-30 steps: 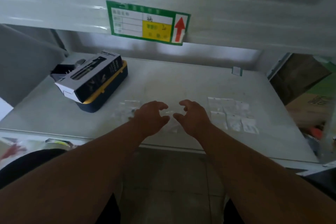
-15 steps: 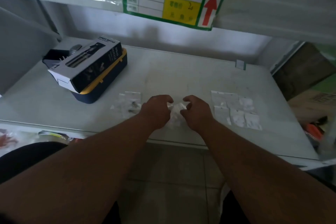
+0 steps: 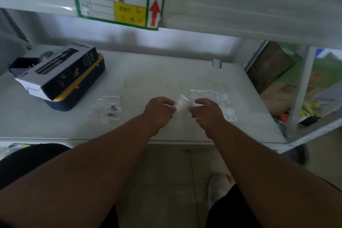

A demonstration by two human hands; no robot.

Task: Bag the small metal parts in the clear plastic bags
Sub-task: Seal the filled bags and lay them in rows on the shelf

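The left hand (image 3: 160,112) and right hand (image 3: 208,112) now lift one small clear plastic bag (image 3: 181,104) off the pale grey shelf (image 3: 148,79) — both pinching its edges, probably to open it.

Shelf top (image 3: 157,72): bare from 11 to 1 o'clock, beyond both hands, back to the rear wall.
Overhead: upper shelf beam (image 3: 222,13) with green label (image 3: 116,2) caps the room above.
At 10 o'clock: spray bottle box (image 3: 59,74) on a blue-and-yellow case (image 3: 88,87) blocks the left rear.
At 9 o'clock: filled bags (image 3: 107,108) lie flat.
At 2 o'clock: empty clear bags (image 3: 218,98) lie flat.
Right edge: upright post (image 3: 303,87) bounds the side.
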